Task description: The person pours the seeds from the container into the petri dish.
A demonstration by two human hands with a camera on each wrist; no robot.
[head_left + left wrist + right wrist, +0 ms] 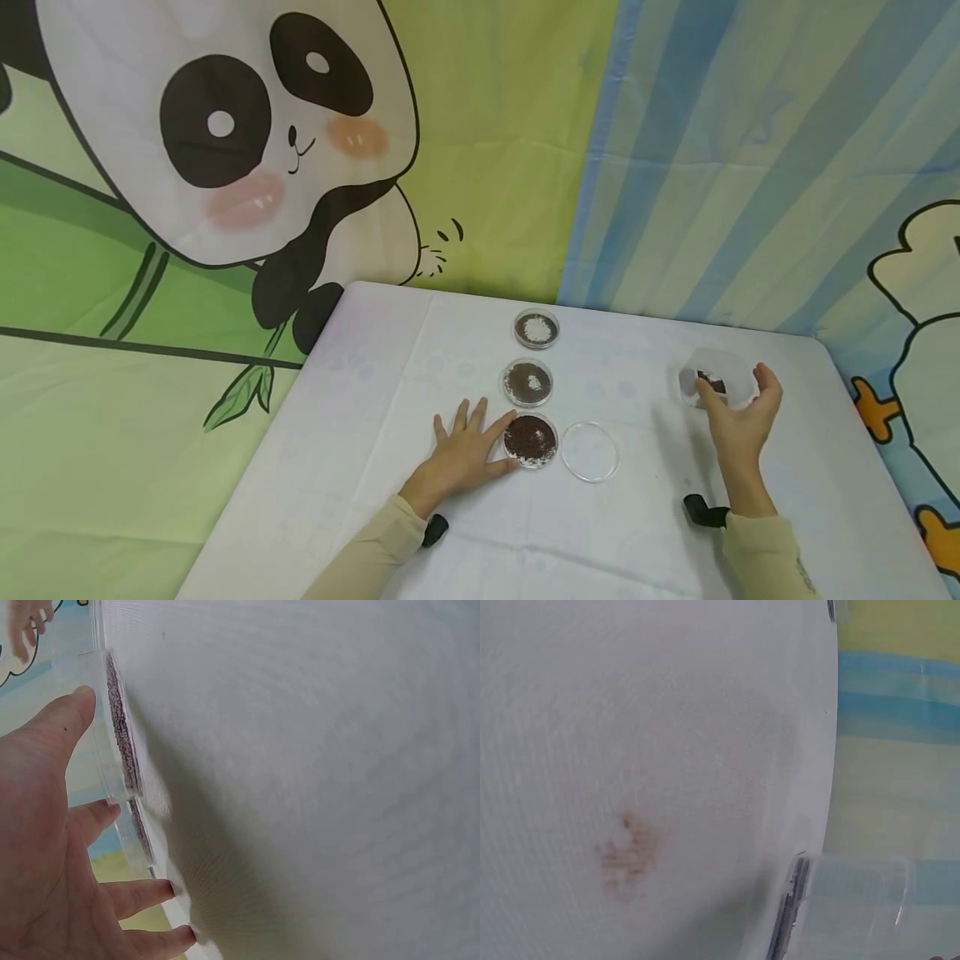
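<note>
My left hand [461,454] rests on the white table with its fingers spread. Its thumb and index fingertips are at the left rim of the nearest round clear dish [532,435], which holds dark brown granules with white bits along its edge. In the left wrist view the thumb lies along the dish's side wall [105,742]. At the right, my right hand [742,429] is over a clear plastic container [723,364] with dark granules inside. Thumb and fingers are spread wide at its rim. Most of this hand is outside the right wrist view.
An empty clear lid [591,452] lies right of the nearest dish. Behind that dish stand a middle dish [517,385] and a far dish [537,331], both with dark and white contents. A brown smudge [630,859] marks the cloth. Patterned curtains [510,150] hang behind the table.
</note>
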